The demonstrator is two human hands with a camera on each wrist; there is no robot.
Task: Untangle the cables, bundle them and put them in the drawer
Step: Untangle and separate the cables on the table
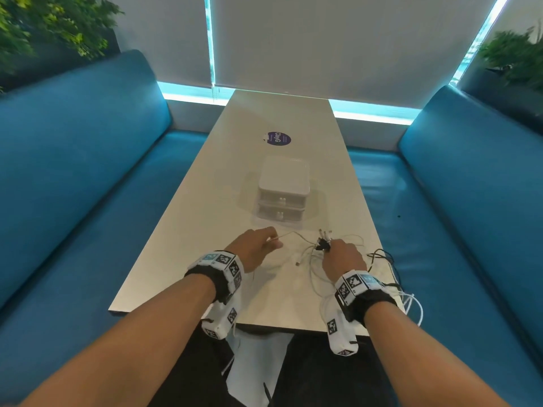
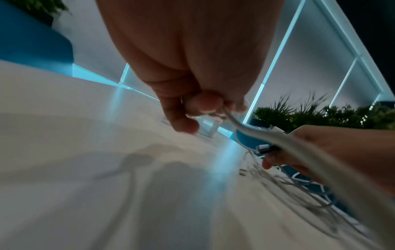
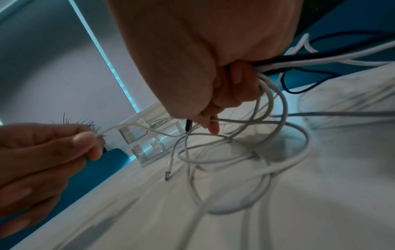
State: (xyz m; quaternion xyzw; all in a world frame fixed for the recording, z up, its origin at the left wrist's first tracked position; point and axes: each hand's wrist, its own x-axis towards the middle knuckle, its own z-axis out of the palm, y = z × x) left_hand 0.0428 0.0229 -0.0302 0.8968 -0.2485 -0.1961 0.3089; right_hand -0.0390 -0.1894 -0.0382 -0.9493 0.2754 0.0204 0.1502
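1. Pinching one thin white cable end between thumb and fingertips, the left hand (image 1: 255, 248) hovers just above the table (image 1: 182, 230), left of the tangle and on the near side of the drawer unit (image 1: 283, 193).
2. That single white cable (image 1: 289, 235) runs rightward from the left hand toward the tangle, nearly taut and lifted off the table; its long axis lies across the table, roughly parallel to the front of the drawer unit.
3. The tangle of cables (image 3: 235, 152) lies on the table on the near side of the drawer unit and a little to its right, white loops crossing each other, with a free plug end (image 3: 167, 175) resting on the surface.
4. The right hand (image 1: 342, 258) is closed around a bunch of cable ends, white and black together, with the connectors sticking out beyond its fingers toward the drawer unit.
5. Dark cables (image 1: 388, 262) trail from the right hand over the right table edge, farther from the drawer unit than anything else.
6. Both drawers look closed. My judgement: the coming pull depends on the left hand drawing its strand leftward, away from the anchoring right hand; the right hand is nearer the knot.
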